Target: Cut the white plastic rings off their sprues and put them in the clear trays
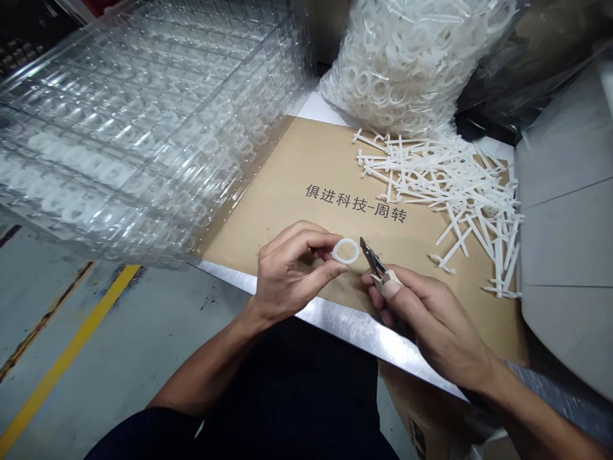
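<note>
Hands are held up over the near edge of the steel-topped counter (335, 313). The left hand (292, 271) pinches a white plastic ring (345, 251) between thumb and fingertips, while the right hand (431, 319) grasps small side cutters (378, 268) with tan grips, their steel tips just beside the ring. Beneath them lies a brown cardboard sheet (287, 191) printed with black Chinese characters. Toward its right corner sits a heap of white plastic sprues (460, 198). Farther back, a clear bag of white rings (397, 64) sits beyond the sheet, and stacked clear plastic trays (134, 134) rise along its left side.
</note>
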### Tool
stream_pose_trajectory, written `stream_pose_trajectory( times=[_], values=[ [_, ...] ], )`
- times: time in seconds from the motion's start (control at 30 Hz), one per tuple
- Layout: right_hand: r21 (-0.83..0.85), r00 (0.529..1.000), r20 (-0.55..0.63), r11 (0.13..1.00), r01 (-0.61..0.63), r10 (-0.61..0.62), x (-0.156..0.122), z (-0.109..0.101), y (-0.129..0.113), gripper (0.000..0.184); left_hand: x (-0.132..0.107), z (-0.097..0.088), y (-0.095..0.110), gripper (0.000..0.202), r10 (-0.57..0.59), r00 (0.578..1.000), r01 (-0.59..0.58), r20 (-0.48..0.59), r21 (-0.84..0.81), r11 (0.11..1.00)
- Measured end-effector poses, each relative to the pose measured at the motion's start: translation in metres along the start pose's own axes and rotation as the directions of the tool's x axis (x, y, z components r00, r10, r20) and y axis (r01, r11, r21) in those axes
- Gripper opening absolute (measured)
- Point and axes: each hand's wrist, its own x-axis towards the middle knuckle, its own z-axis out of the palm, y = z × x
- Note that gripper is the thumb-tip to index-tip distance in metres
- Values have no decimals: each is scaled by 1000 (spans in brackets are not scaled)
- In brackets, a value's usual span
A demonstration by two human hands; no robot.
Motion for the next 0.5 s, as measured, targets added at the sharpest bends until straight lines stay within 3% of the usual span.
stream_pose_trajectory(
  times=[0.1,0.2,0.3,0.4,0.5],
  values=[
    [59,998,-51,998,34,-31,0,1,3,37,1,0,0,26,2,1000,-2,26,-16,1000],
    [70,972,-213,991,112,-95,-1,3,10,37,1,2,2,24,40,985,-24,167,-100,995],
    [25,918,-396,998,51,-37,-1,2,23,43,-2,6,3,20,88,947,-36,308,-170,985],
    [36,893,-446,998,-50,61,4,-2,38,55,-7,13,0,22,99,942,-37,322,-193,980],
    [113,897,-438,993,-14,62,11,-6,45,55,-11,20,-6,28,80,952,-25,297,-187,982]
  ],
)
